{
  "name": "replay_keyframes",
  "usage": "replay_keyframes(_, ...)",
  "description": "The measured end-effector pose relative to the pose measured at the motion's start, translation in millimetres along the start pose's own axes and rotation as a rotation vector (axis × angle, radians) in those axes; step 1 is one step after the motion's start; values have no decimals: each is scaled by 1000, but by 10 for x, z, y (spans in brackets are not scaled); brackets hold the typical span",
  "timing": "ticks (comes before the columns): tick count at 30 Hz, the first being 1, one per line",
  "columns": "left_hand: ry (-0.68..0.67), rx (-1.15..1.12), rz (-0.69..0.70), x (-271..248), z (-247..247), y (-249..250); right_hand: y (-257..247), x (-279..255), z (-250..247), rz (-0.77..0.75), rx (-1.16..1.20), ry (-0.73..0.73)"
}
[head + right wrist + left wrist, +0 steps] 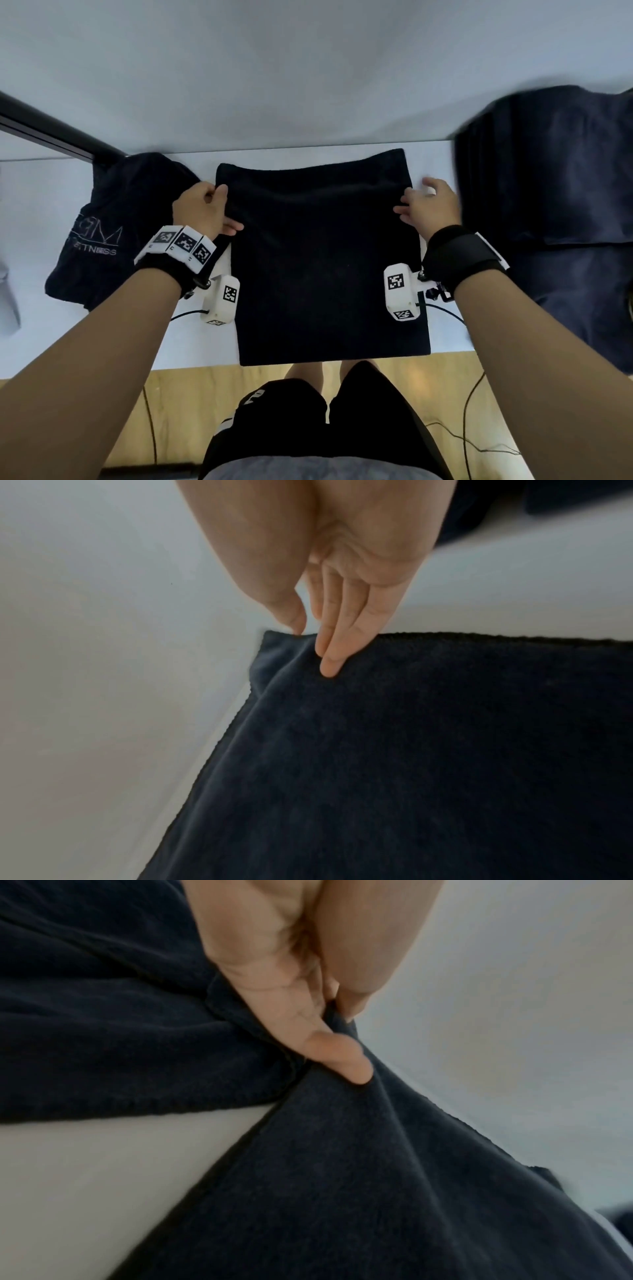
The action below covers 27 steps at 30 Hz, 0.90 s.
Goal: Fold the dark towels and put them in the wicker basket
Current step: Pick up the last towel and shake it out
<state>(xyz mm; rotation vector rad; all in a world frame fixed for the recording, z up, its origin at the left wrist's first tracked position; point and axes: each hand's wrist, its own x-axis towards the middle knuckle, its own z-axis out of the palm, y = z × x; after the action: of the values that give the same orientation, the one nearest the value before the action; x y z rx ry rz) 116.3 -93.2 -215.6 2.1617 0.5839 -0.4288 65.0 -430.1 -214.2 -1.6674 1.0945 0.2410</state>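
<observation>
Head view, asker: Where are the hands, and what are they doing?

Describer: Both reach forward over a white table (308, 154). The left hand (202, 210) grips the left edge of a flat, square, black terry towel (325, 260); the left wrist view shows thumb and fingers (339, 1056) pinching a bunched fold of that dark cloth. The right hand (428, 205) sits at the towel's right edge. In the right wrist view its fingers (330, 664) are straight, the tips resting on the cloth near a corner, the thumb just beside the hem, nothing clamped.

Asker: So the two hands are apart?

Describer: Yes, well apart, one on each side edge, with the towel spread between them.

Asker: How does the towel lie?

Describer: Flat on the table straight in front of the person. Its near edge reaches the table's front edge. A soft crease runs across it between the two hands.

Asker: What surrounds it?

Describer: To the left, touching the left hand, lies a crumpled black towel with pale printed lettering (113, 226). To the right, beyond the right hand, sits a heap of dark navy towels (561, 192), blurred at its top. Below the table edge, a wooden floor (178, 411) shows.
</observation>
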Motion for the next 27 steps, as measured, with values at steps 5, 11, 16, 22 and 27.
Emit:
replay_keyframes(5,-28,-121,-61,-9,38,22,157,-386,75,-373,-351,-78)
replay_keyframes(11,48,-102,155,-155,27,93,549,-720,186,-512,-1076,-304)
replay_keyframes(16,-389,598,649,-793,285,-67,559,-780,314,-442,-1209,-280)
replay_keyframes(22,-492,980,474,-882,465,-274,461,-710,310,-409,-1242,-323)
replay_keyframes(27,-512,977,477,-566,458,-132,327,-548,354,-406,-1222,-316)
